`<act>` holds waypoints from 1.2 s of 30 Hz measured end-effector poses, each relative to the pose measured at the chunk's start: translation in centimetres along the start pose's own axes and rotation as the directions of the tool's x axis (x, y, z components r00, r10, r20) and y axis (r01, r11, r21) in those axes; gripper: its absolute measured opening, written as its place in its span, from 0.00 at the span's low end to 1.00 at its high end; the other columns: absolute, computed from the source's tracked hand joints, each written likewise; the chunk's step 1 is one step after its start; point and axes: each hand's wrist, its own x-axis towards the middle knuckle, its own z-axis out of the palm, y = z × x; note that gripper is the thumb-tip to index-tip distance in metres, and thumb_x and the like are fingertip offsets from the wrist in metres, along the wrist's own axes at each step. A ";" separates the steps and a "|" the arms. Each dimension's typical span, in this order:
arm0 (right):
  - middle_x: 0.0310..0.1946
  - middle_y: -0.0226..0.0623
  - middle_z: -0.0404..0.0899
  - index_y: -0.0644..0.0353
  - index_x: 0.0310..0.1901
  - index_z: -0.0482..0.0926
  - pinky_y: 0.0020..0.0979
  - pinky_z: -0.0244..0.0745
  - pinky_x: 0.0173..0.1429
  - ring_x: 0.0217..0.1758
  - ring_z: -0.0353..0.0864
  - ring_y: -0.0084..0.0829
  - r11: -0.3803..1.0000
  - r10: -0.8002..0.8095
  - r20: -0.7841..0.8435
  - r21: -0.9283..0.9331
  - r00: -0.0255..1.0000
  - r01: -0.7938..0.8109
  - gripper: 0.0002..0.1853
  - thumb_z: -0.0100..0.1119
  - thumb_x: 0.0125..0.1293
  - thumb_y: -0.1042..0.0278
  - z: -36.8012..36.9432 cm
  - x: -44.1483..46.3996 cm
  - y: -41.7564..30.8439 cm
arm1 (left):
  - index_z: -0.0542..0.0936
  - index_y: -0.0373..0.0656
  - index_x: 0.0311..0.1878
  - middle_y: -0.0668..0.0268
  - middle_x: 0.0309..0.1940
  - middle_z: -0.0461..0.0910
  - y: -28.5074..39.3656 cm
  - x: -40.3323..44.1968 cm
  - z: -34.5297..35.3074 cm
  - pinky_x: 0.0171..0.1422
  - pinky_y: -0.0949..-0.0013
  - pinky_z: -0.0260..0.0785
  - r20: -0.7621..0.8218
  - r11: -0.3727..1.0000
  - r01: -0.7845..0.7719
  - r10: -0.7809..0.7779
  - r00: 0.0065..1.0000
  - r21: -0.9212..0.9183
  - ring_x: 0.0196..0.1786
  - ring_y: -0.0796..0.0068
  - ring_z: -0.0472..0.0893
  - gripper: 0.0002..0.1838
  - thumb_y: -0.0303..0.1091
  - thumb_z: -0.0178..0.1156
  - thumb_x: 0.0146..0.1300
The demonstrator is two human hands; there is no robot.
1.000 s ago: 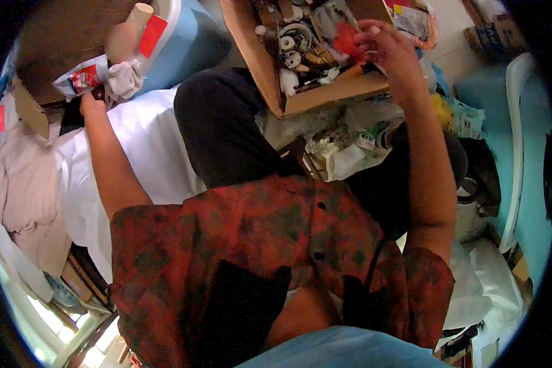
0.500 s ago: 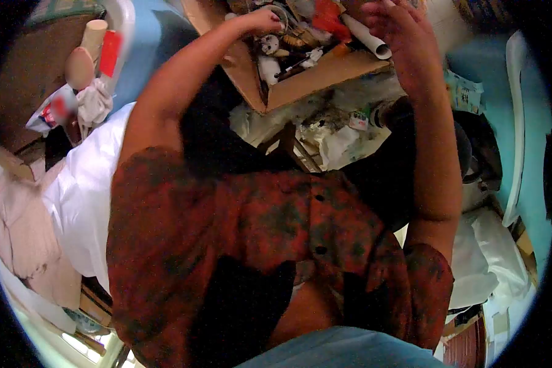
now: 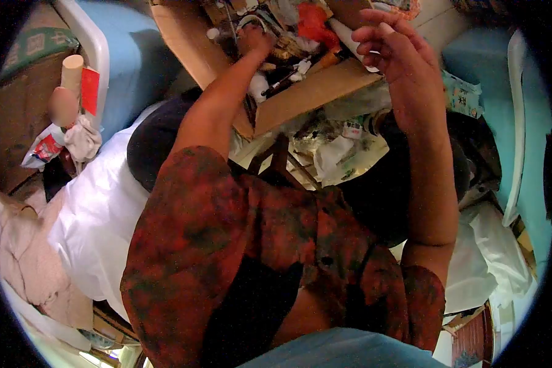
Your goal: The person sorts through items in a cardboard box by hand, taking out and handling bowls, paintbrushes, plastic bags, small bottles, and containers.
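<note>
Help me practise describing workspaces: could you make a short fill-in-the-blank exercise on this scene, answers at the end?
1. The left hand reaches into a box made of ____.
2. Between the left hand and the right hand, the box holds a crumpled bundle coloured ____.
3. The blue tub left of the box has a ____ rim.

Missing words: cardboard; red; white.

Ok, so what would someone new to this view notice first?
Probably the red-and-dark mottled shirt filling the lower middle, then the crammed cardboard box at the top, where red plastic stands out. The left hand is inside the box, while the right hand shows with fingers parted by its right side. White sheeting also gleams on the left.
</note>
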 end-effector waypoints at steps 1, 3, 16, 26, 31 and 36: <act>0.38 0.33 0.77 0.63 0.51 0.72 0.22 0.67 0.45 0.38 0.73 0.20 1.000 -0.002 -0.005 -0.011 1.000 0.002 0.16 0.45 0.67 0.64 0.1 0.0 0.0 | 0.77 0.42 0.48 0.62 0.53 0.71 -0.2 -0.3 -0.8 0.58 0.54 0.62 -0.023 0.999 -0.001 0.002 1.000 0.035 0.56 0.55 0.68 0.22 0.48 0.56 0.57; 0.36 0.34 0.77 0.63 0.50 0.72 0.25 0.68 0.43 0.37 0.74 0.22 0.999 0.043 -0.026 -0.012 0.999 -0.044 0.15 0.46 0.67 0.64 0.8 -0.2 -0.8 | 0.77 0.41 0.48 0.61 0.53 0.71 -0.6 -1.4 -2.5 0.58 0.56 0.63 -0.134 0.985 0.042 -0.065 0.989 -0.170 0.55 0.54 0.68 0.21 0.46 0.56 0.57; 0.38 0.35 0.78 0.61 0.49 0.71 0.25 0.73 0.40 0.36 0.75 0.24 0.999 0.051 -0.011 0.012 0.999 -0.051 0.17 0.51 0.65 0.57 1.1 0.5 2.9 | 0.72 0.37 0.51 0.63 0.45 0.77 4.3 -6.4 -21.6 0.49 0.68 0.68 0.038 0.276 -0.004 0.147 0.988 -0.961 0.45 0.67 0.76 0.16 0.38 0.51 0.66; 0.51 0.40 0.71 0.60 0.55 0.66 0.41 0.74 0.55 0.52 0.74 0.35 0.849 0.323 0.145 0.392 0.935 -0.354 0.19 0.47 0.67 0.58 1.6 -0.5 6.6 | 0.76 0.45 0.37 0.66 0.39 0.77 8.6 -16.6 -28.0 0.46 0.63 0.71 -0.358 0.399 -0.907 0.873 0.331 0.136 0.43 0.63 0.76 0.09 0.29 0.58 0.50; 0.51 0.41 0.70 0.62 0.57 0.62 0.41 0.75 0.55 0.52 0.74 0.38 0.880 0.310 -0.027 0.387 0.951 -0.276 0.18 0.43 0.69 0.64 1.4 -0.1 6.7 | 0.77 0.46 0.42 0.65 0.39 0.78 9.1 -15.6 -28.2 0.48 0.61 0.71 -0.467 0.428 -0.883 0.832 0.301 0.194 0.44 0.62 0.76 0.12 0.30 0.60 0.51; 0.53 0.44 0.67 0.66 0.57 0.59 0.44 0.75 0.55 0.54 0.72 0.41 0.944 0.188 -0.244 0.312 0.951 -0.107 0.19 0.43 0.68 0.69 0.4 0.7 6.2 | 0.75 0.46 0.48 0.59 0.41 0.78 2.4 -6.8 -22.6 0.50 0.63 0.70 -0.147 0.807 -0.466 0.445 0.884 -0.362 0.43 0.61 0.78 0.14 0.33 0.54 0.57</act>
